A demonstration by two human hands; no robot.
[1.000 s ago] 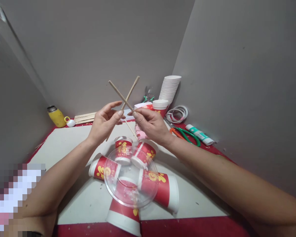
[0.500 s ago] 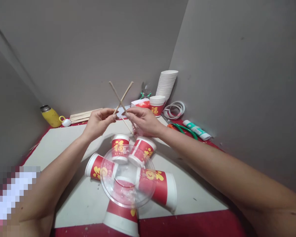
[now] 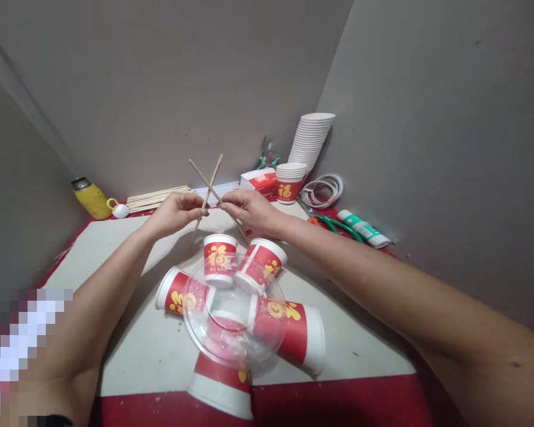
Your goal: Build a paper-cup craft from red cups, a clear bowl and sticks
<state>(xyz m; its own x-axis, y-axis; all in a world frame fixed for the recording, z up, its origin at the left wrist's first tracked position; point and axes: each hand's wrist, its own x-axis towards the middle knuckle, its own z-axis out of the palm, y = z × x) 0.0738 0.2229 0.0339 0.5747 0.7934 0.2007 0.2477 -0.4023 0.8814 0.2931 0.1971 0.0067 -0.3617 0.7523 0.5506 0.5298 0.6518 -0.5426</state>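
Done, by appearance: five paper cups (image 3: 300, 338) lie ringed on the counter (image 3: 137, 356), a clear plastic disc (image 3: 232, 296) overlapping their inner ends. Apparently not fastened: two wooden sticks (image 3: 199, 172), crossed beyond the ring; my left hand (image 3: 178, 213) pinches one, my right hand (image 3: 253, 212) the other. Spare sticks (image 3: 158, 198) lie unused.

Crossed sticks (image 3: 210, 188) behind cup ring (image 3: 297, 333)

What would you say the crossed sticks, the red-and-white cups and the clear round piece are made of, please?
Crossed sticks: probably wood, matte and pale tan. Red-and-white cups: apparently smooth printed paper, with rolled rims. Clear round piece: likely glossy plastic, as cups show through and glare marks it, though glass isn't excluded.
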